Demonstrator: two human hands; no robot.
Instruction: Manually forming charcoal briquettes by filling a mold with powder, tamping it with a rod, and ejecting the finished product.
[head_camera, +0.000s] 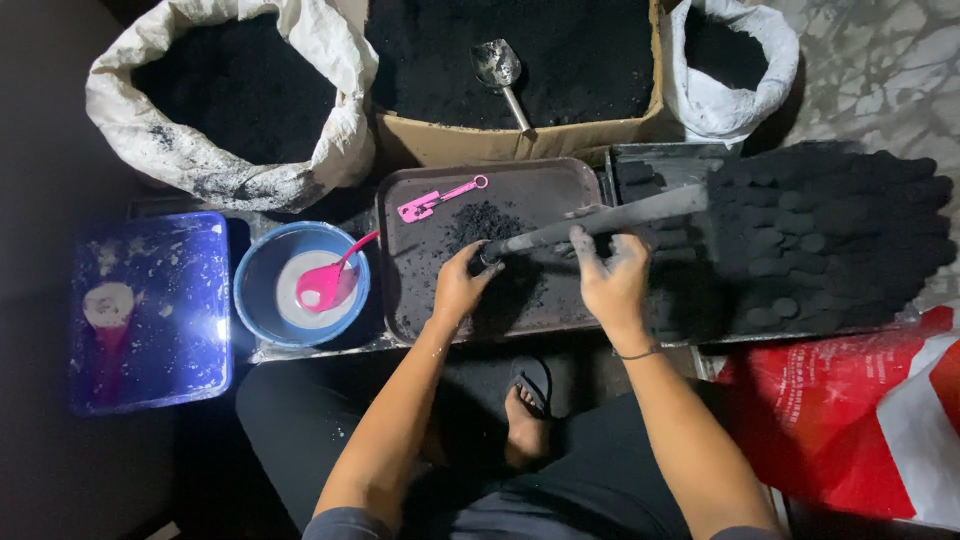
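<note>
Hands over dark rectangular tray (420, 310): left hand (462, 285) fingers closed around lower end of long grey metal tube (600, 220), right hand (612, 275) fingers spread, steadying it above black powder heap (485, 222).

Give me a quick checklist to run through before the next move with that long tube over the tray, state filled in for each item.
1. Left hand closed around the lower end of the tube: ok.
2. Right hand on the tube, fingers spread, grip loose: not ok.
3. Black powder pile under the tube end, on the brown tray: ok.
4. Tube filled inside: cannot tell.
5. Pink tool apart from the pile: ok.
6. Stacked black pieces beside the tray, undisturbed: ok.
</note>
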